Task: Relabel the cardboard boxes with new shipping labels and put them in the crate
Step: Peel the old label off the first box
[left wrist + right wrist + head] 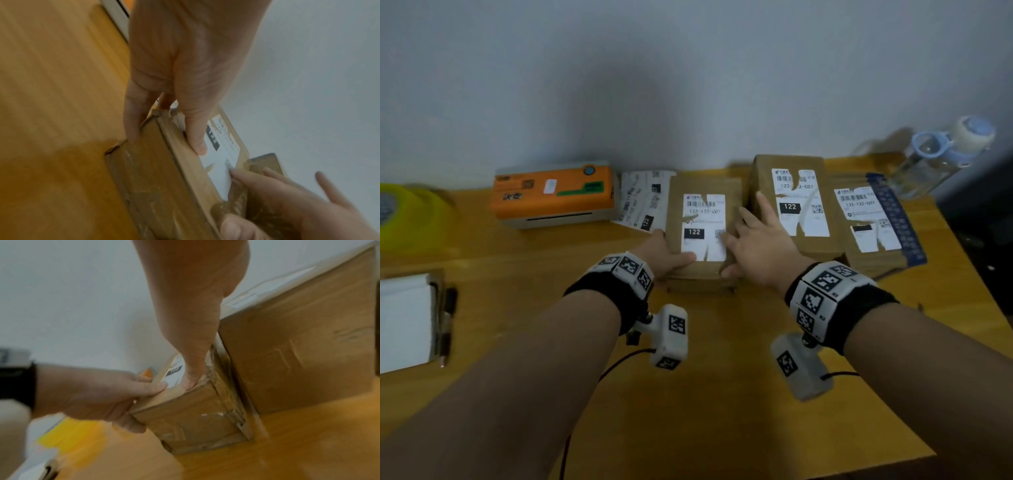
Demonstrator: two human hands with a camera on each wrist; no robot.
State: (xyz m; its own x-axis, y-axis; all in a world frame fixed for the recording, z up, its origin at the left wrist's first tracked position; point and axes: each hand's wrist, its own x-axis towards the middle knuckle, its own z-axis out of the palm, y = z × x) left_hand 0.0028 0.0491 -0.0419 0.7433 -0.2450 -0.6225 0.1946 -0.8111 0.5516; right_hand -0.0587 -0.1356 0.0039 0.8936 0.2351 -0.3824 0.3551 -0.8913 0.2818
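Three cardboard boxes with torn white labels stand side by side at the back of the table. My left hand (pixel 671 255) grips the near left corner of the left box (pixel 703 274), thumb on its label (pixel 703 226), fingers down the left side. My right hand (pixel 750 240) lies spread on that box's right edge, fingers straight, thumb at the near edge; one finger points at the taller middle box (pixel 791 164). The left wrist view shows the left thumb (pixel 197 142) on the label and the box front (pixel 148 178). The right thumb (pixel 193 374) touches the box top (pixel 195 410).
The third box (pixel 873 260), with blue tape, sits at the right. An orange label printer (pixel 554 195) and a sheet of labels (pixel 643 202) lie left of the boxes. There is a yellow tape roll (pixel 410 216), a notepad with a pen (pixel 407 322), and a water bottle (pixel 941 154). No crate is in view.
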